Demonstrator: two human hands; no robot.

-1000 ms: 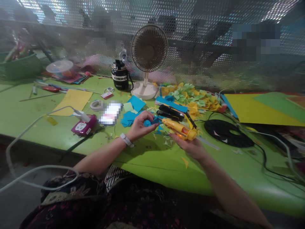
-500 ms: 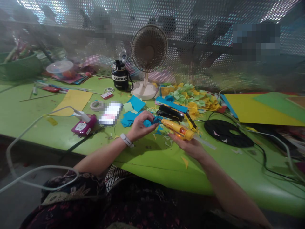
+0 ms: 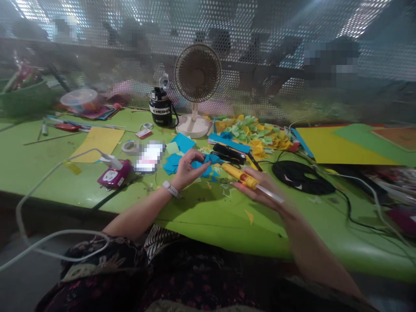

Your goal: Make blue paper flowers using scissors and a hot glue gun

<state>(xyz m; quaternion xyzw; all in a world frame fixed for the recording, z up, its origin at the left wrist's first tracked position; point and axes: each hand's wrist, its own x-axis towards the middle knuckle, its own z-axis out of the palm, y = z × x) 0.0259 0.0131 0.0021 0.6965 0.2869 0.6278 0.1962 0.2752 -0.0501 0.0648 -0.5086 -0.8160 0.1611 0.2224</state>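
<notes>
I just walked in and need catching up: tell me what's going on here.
A person's right hand holds a glue gun, pointed toward blue paper in the left hand. Whether gun and paper touch is unclear. Blue scraps lie on the table, with a yellow-and-green paper pile farther back.

Perforated grey screen point(image 3: 247, 82), green table point(image 3: 208, 219)

Your right hand point(image 3: 266, 183) now holds the yellow glue gun point(image 3: 239, 175) turned, its clear stick point(image 3: 270, 193) crossing over your wrist.
</notes>
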